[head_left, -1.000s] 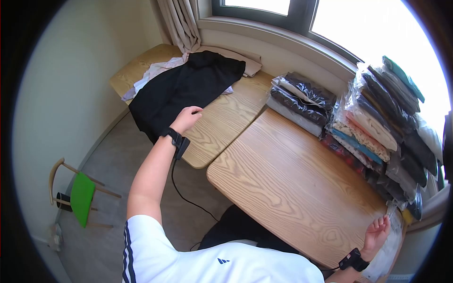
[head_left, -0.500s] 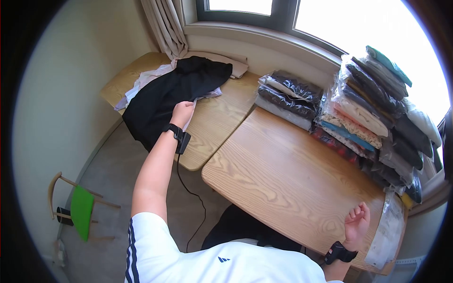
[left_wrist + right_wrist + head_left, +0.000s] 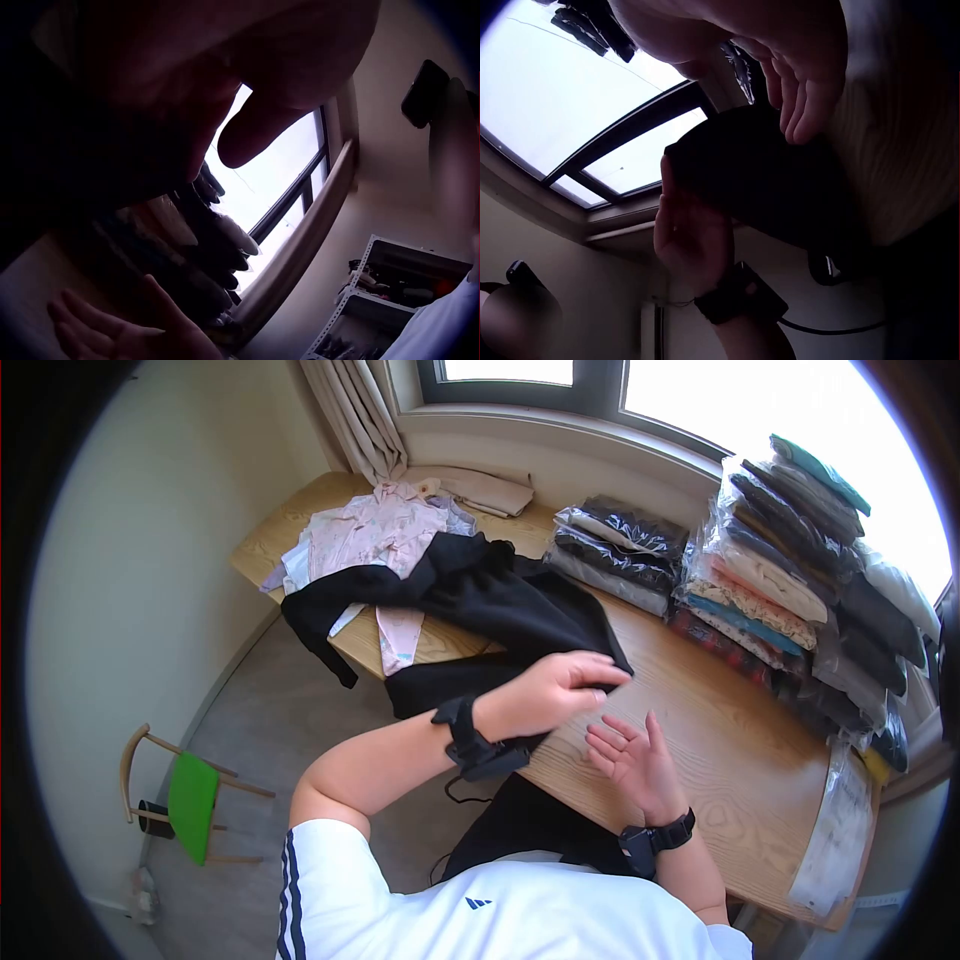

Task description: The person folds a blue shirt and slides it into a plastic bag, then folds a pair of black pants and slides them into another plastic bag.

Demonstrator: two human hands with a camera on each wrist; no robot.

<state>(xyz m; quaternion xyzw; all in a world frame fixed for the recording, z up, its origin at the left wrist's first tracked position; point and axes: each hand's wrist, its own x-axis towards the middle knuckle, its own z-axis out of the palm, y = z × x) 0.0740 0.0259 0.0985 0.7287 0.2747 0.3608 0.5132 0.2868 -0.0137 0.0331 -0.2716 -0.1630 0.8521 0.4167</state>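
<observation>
A black garment (image 3: 500, 600) stretches from the far-left table toward the near table, one of its narrow parts hanging over the front edge. My left hand (image 3: 550, 695) grips its near end above the near table. In the right wrist view the dark cloth (image 3: 757, 180) spreads out from the fingers of that hand. My right hand (image 3: 640, 765) is just to the right, palm turned up, fingers extended, with nothing in it. Beneath and behind the black garment lies a pink patterned garment (image 3: 360, 535), one sleeve (image 3: 398, 640) hanging at the table edge.
Bagged folded clothes (image 3: 620, 550) sit by the window, beside a tall leaning stack (image 3: 790, 580) of more bagged clothes. A clear plastic sheet (image 3: 830, 840) lies at the right table end. Folded beige cloth (image 3: 475, 490) is at the back. A green chair (image 3: 190, 805) stands lower left.
My left hand has pulled the black garment right and nearer, across to the near table, uncovering the pink one. My right hand has moved left toward it, its fingers now opened out.
</observation>
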